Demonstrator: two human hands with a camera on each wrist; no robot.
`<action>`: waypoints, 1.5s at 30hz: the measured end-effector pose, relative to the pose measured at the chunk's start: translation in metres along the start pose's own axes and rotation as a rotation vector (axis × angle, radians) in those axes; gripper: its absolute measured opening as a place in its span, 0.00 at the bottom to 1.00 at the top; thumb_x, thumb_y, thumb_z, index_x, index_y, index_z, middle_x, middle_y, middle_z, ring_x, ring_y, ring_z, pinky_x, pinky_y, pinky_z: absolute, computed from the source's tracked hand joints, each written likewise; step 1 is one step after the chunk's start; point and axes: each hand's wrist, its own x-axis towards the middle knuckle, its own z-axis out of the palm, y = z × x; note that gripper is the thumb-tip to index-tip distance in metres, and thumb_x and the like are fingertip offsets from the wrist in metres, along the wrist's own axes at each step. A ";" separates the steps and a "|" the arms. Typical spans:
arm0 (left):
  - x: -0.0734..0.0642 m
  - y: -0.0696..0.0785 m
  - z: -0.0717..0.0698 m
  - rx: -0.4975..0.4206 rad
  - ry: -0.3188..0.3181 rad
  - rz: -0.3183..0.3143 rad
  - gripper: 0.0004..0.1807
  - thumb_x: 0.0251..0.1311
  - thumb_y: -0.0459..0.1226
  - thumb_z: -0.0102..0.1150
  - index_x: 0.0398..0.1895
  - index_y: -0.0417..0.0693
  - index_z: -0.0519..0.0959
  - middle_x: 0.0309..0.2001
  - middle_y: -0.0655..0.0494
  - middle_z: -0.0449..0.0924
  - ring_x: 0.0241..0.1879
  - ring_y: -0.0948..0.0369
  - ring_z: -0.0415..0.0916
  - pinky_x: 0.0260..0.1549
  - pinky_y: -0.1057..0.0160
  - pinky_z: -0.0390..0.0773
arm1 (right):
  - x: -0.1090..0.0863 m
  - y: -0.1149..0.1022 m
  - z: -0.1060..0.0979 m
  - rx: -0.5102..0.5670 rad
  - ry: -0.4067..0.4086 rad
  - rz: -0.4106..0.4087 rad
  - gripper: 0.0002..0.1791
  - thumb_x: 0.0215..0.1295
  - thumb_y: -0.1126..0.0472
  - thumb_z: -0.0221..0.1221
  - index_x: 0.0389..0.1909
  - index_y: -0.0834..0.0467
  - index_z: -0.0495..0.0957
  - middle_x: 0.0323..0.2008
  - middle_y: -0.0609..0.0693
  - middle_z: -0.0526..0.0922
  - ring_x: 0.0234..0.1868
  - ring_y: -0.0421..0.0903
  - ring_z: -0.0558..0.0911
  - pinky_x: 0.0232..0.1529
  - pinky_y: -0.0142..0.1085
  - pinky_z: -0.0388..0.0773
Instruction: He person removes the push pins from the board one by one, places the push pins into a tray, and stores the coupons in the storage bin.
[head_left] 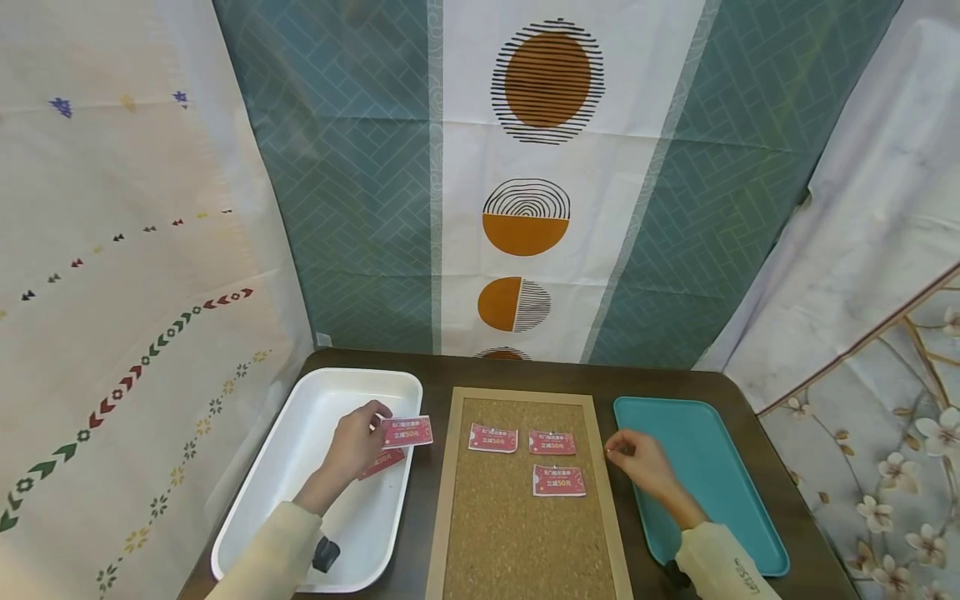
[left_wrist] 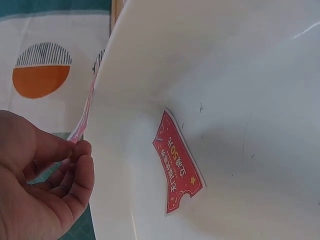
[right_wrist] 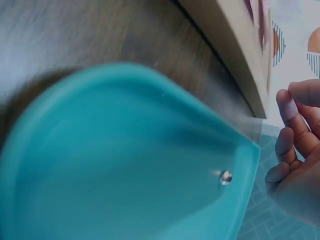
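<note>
My left hand pinches a red paper coupon between thumb and fingers above the white tray. In the left wrist view that coupon is seen nearly edge-on. Another red coupon lies in the tray. Three red coupons, one of them upper left, are on the corkboard. My right hand is over the gap between the corkboard and the teal tray, thumb and forefinger tips together; whether something tiny is between them I cannot tell.
A small shiny metal piece lies in the teal tray. All of this stands on a dark brown table. A patterned curtain hangs behind it, with light cloths at both sides.
</note>
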 end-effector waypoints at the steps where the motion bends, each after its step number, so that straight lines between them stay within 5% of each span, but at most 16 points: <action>1: 0.000 -0.001 0.000 0.005 0.000 -0.006 0.10 0.69 0.29 0.63 0.52 0.39 0.82 0.39 0.45 0.85 0.35 0.56 0.80 0.39 0.54 0.84 | 0.000 0.001 0.000 -0.005 -0.001 0.012 0.04 0.62 0.71 0.69 0.34 0.60 0.85 0.30 0.47 0.84 0.32 0.40 0.76 0.37 0.36 0.74; 8: -0.001 -0.008 -0.001 0.012 -0.019 -0.037 0.10 0.69 0.28 0.62 0.51 0.37 0.81 0.39 0.45 0.85 0.34 0.56 0.80 0.35 0.56 0.83 | -0.001 0.011 -0.003 -0.025 -0.004 0.060 0.04 0.63 0.70 0.68 0.36 0.59 0.85 0.32 0.48 0.85 0.34 0.42 0.77 0.37 0.35 0.75; 24: 0.006 -0.026 -0.018 -0.027 -0.095 -0.138 0.11 0.69 0.28 0.62 0.52 0.34 0.80 0.42 0.41 0.83 0.38 0.53 0.81 0.33 0.59 0.84 | -0.006 0.032 -0.017 -0.053 0.068 0.015 0.03 0.61 0.69 0.69 0.33 0.59 0.86 0.31 0.47 0.86 0.33 0.36 0.77 0.38 0.35 0.75; 45: 0.005 -0.045 -0.016 0.016 -0.174 -0.208 0.15 0.63 0.25 0.60 0.53 0.32 0.79 0.39 0.43 0.81 0.36 0.52 0.79 0.30 0.60 0.80 | -0.020 0.051 -0.028 -0.152 0.053 0.048 0.03 0.59 0.69 0.71 0.33 0.62 0.87 0.33 0.52 0.89 0.36 0.47 0.83 0.39 0.41 0.77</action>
